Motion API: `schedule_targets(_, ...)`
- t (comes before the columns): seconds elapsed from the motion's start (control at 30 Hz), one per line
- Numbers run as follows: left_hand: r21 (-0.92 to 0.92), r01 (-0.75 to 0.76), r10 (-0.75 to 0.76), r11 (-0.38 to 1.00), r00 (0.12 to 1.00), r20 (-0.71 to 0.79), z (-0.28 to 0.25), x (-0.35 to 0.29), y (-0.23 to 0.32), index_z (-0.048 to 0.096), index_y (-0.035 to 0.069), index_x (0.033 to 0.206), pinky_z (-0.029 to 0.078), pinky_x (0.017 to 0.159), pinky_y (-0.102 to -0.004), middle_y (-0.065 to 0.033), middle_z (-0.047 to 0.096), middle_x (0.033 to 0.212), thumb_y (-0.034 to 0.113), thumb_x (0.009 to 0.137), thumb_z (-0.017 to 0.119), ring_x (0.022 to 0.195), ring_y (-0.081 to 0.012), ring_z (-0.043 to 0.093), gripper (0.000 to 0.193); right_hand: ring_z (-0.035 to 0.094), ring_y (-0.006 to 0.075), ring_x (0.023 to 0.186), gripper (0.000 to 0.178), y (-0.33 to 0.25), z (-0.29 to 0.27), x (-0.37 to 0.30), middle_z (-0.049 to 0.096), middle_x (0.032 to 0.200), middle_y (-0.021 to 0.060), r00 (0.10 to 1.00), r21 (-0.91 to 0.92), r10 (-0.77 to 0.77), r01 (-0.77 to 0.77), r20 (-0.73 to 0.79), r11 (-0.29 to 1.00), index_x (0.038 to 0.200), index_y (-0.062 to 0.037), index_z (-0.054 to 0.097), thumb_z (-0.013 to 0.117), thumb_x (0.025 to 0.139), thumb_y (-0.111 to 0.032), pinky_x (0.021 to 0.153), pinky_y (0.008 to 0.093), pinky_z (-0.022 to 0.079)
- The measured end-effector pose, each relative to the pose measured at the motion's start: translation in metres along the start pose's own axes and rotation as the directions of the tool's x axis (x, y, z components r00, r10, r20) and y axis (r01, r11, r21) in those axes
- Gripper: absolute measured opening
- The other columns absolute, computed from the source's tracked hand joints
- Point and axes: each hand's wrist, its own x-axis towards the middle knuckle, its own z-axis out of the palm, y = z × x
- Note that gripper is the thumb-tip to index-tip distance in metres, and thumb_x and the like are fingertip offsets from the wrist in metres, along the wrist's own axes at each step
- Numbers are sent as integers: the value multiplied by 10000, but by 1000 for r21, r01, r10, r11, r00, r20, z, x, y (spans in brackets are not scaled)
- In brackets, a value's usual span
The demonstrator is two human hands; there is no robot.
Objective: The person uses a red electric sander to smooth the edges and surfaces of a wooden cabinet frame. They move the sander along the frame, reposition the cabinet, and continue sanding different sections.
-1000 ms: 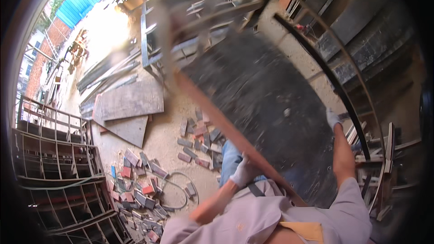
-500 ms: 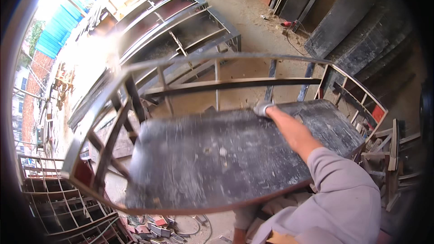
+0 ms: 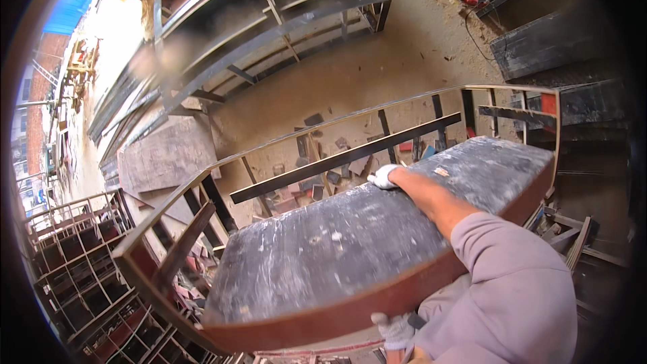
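Observation:
A large black-faced wooden panel (image 3: 323,249), scuffed with white marks and red-brown along its near side, lies tilted in front of me. Around its far side and ends runs an open frame of thin wooden strips (image 3: 347,152). My right hand (image 3: 384,176), in a white glove, is closed over the panel's far edge, its fingertips hidden beyond that edge. Close to the near red-brown side is my left hand (image 3: 396,330), also gloved. Its visible fingers look spread, and whether it touches the panel is unclear.
Offcuts (image 3: 323,178) litter the floor beyond the panel. A larger dark slatted frame (image 3: 283,27) stands farther back. Gridded wooden frames (image 3: 84,256) are at the left, dark boards (image 3: 539,44) lean at the right, and a red tool (image 3: 470,1) with a cord lies near them.
The panel has turned and tilted, showing more of its red-brown near side. My right hand stays on the far edge. My left hand has come into view below, and the view has shifted.

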Motion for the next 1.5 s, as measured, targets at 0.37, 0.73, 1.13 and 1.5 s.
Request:
schedule_targets(0.37, 138, -136, 100, 981, 965, 241, 173, 276, 80, 581, 5, 1218, 528, 987, -436, -160, 654, 1219, 348, 1001, 572, 1101, -311, 631, 406, 624, 380, 1093, 618, 90, -281, -184, 684, 1149, 190, 622, 149, -164, 420, -765, 895, 1176, -37, 650, 340, 1031, -551, 945, 416, 476)
schedule_targets(0.73, 695, -109, -331, 711, 820, 466, 264, 330, 20, 340, 15, 1465, 412, 1121, -511, -202, 418, 1497, 408, 999, 569, 1354, -378, 457, 652, 640, 254, 808, 620, 165, 125, -330, 693, 867, 115, 771, 739, 462, 17, -439, 674, 980, -26, 663, 342, 1032, -554, 768, 381, 487)
schedule_targets(1.13, 934, -115, -511, -338, 856, -80, 25, 278, 60, 554, 136, 1240, 474, 840, -406, -59, 556, 1070, 350, 1018, 417, 1022, -286, 556, 337, 646, 236, 778, 722, 6, 444, -397, 706, 907, 107, 781, 990, 610, -86, 137, -112, 1116, -20, 690, 334, 975, -633, 730, 414, 507)
schedule_targets(1.5, 298, -703, -763, -646, 590, -263, -24, 183, -175, 589, 140, 1226, 492, 806, -426, -90, 595, 1062, 329, 1000, 445, 999, -306, 592, 328, 661, 368, 963, 677, -36, 528, -410, 709, 1033, 202, 545, 866, 798, 237, 257, -441, 1082, -58, 721, 339, 970, -605, 874, 456, 487)
